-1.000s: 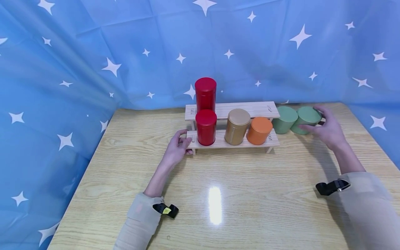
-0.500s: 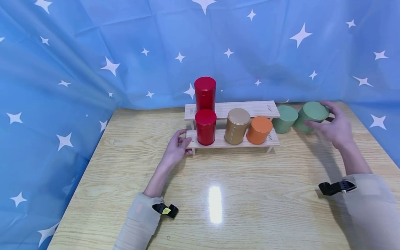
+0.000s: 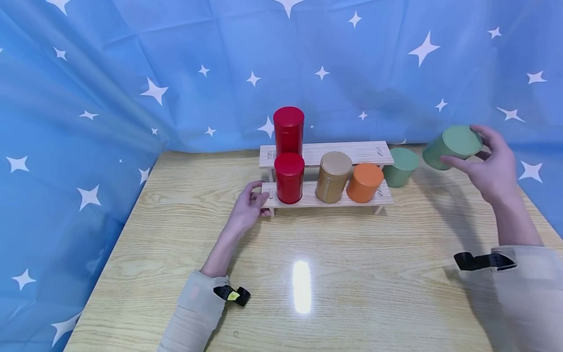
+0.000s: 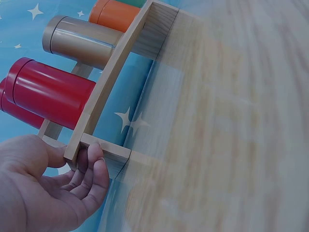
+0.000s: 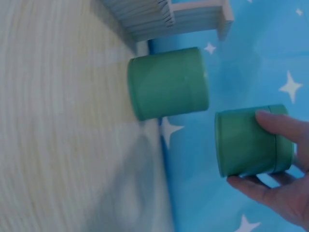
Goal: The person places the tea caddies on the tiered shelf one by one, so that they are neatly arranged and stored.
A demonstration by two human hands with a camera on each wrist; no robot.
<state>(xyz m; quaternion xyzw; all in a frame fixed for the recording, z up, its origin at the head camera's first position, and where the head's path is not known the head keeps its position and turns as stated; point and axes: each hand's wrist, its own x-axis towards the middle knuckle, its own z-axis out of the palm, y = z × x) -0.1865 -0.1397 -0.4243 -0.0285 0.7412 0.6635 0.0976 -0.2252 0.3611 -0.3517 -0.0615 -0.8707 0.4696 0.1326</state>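
Note:
My right hand [image 3: 494, 166] holds a green canister [image 3: 455, 146] by its sides, tilted and raised above the table's back right. In the right wrist view, thumb and fingers span that canister [image 5: 253, 141]. A second green canister [image 3: 401, 167] stands on the table against the rack's right end. My left hand [image 3: 248, 205] grips the left end of the lower shelf of a two-step wooden rack [image 3: 308, 196]; the left wrist view shows the thumb and curled fingers around the shelf [image 4: 104, 104] corner.
On the lower shelf stand a red canister [image 3: 289, 178], a gold canister [image 3: 334, 177] and an orange canister [image 3: 365, 183]. Another red canister [image 3: 288, 129] is on the upper shelf [image 3: 343, 153]. A blue star-patterned cloth [image 3: 198, 73] hangs behind the wooden table [image 3: 352, 274].
My right hand has lifted one green canister off the table, moving it up and to the right, away from the other green one. The left hand stays on the rack.

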